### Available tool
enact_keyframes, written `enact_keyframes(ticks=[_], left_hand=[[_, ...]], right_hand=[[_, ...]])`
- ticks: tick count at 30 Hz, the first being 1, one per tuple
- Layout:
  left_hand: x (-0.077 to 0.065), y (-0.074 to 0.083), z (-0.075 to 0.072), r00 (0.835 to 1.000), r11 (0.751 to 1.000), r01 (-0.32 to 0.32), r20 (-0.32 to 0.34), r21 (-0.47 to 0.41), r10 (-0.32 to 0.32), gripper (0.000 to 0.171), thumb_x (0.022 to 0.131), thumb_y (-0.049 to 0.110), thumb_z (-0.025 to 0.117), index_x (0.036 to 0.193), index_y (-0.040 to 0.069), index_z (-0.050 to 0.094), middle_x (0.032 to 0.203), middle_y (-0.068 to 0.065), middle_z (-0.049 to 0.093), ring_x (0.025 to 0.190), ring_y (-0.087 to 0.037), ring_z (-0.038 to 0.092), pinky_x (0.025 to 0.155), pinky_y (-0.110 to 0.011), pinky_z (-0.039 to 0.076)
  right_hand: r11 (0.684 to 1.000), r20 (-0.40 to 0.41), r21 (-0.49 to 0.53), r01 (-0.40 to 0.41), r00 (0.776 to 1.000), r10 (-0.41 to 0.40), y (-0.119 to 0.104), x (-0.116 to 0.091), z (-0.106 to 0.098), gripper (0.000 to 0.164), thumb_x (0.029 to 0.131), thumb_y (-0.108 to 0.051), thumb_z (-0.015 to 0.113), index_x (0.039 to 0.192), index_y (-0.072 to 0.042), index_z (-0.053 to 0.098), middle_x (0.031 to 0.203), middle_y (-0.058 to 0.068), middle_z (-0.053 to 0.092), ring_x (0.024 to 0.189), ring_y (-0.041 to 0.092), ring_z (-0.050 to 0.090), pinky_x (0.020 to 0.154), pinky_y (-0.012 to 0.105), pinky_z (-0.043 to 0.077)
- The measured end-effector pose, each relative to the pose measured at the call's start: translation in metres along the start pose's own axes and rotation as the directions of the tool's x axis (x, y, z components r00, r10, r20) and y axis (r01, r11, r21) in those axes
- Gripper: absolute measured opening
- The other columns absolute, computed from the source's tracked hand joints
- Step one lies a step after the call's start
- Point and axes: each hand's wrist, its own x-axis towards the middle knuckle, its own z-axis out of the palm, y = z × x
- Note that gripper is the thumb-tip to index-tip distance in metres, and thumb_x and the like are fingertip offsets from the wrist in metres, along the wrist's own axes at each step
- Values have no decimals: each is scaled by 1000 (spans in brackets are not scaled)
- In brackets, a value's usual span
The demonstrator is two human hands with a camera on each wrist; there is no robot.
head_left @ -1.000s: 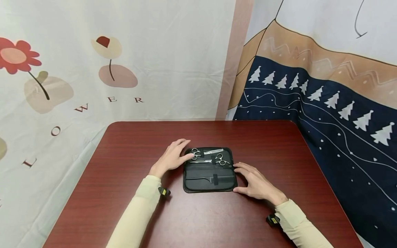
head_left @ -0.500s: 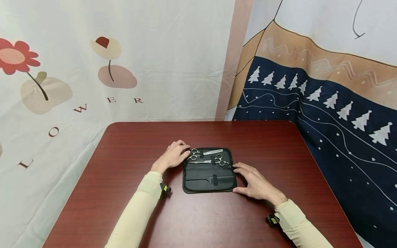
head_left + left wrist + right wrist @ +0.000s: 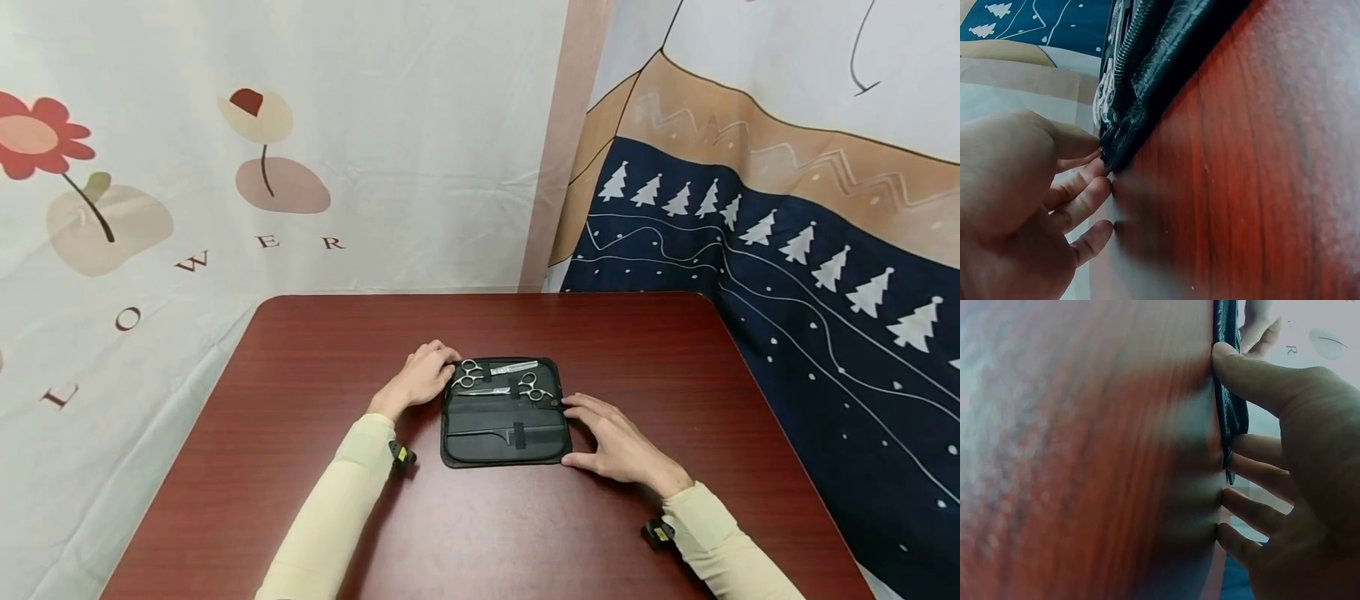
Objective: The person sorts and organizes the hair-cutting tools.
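A black zip case [image 3: 480, 417] lies on the table with its inside facing up. Strapped along its far part are thinning scissors [image 3: 513, 367] and, just nearer, a pair of hairdressing scissors [image 3: 535, 387], both silver. My left hand [image 3: 420, 379] pinches the case's far left corner. In the left wrist view, thumb and forefinger meet at that corner beside the zip [image 3: 1129, 47], and the other fingertips rest at the table. My right hand [image 3: 618, 442] lies along the right edge, fingers loosely bent, its thumb [image 3: 1225, 356] touching the near corner and its lower fingertips on the table.
The reddish-brown table [image 3: 337, 333] extends around the case on all sides. Behind it hangs a pale curtain [image 3: 420, 125] with flowers and letters. A navy cloth [image 3: 787, 333] with white trees hangs at the right.
My left thumb has drawn back from over the scissors' finger rings to the case's far left corner, the hand closing in there. The right hand and case stay nearly in place.
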Motion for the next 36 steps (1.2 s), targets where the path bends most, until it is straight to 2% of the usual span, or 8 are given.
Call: enact_keyframes(ticks=[6,10,13,21,25,30,32,36], left_hand=[[4,-5,2,1000,998,-15,-9,-64,15,22,112,16,58,127,12,74,126,-9,72,122,-33,67,104,-57,54],[6,-13,6,997,993,-60,-45,-102,55,21,112,13,59,126,10,74,123,-10,74,109,-26,70,99,-48,60],[6,-18,6,997,990,-56,-61,-131,49,21,112,15,61,127,13,75,121,-6,75,104,-21,69,96,-43,60],[4,-21,3,997,976,-19,-72,-217,3,20,111,15,66,128,19,76,122,-1,75,110,-19,74,99,-42,62],[0,-23,1,992,959,-72,-117,-276,41,18,112,17,68,127,20,77,121,1,75,111,-18,75,99,-40,63],[-27,33,-39,988,939,-103,-145,-329,58,17,111,8,66,125,7,76,118,-12,74,107,-26,75,97,-43,64],[-39,62,-57,990,946,-64,-137,-318,20,18,108,-1,66,123,2,75,116,-15,74,104,-29,75,96,-44,64],[-49,74,-64,990,953,-57,-141,-299,15,18,108,-4,68,123,3,75,115,-13,74,100,-23,73,91,-36,63]], right_hand=[[1000,1,4,-1,1000,1,-1,1,0,63,87,-36,99,139,-8,75,162,10,65,161,41,52,128,67,46],[1000,-2,4,3,1000,-3,-2,1,0,63,87,-35,99,139,-8,75,162,10,65,161,41,53,128,66,46],[1000,-6,0,6,1000,-6,-2,1,0,63,87,-35,99,138,-8,75,162,10,65,161,41,53,128,66,46],[1000,-11,-3,15,1000,-15,-2,1,-1,63,87,-35,99,138,-7,75,162,10,65,160,41,53,128,65,47],[1000,-13,-3,14,1000,-15,-1,1,0,63,86,-35,99,138,-8,75,161,10,65,160,41,54,128,65,47],[1000,-11,0,10,1000,-10,0,0,0,63,87,-35,99,138,-8,75,162,10,65,160,41,53,128,66,47],[1000,-11,-1,10,1000,-10,0,0,0,63,87,-35,99,138,-7,75,162,10,65,160,41,53,128,66,47],[1000,-11,-4,13,1000,-13,1,0,0,63,87,-35,99,138,-6,75,162,10,65,160,41,54,127,65,48]])
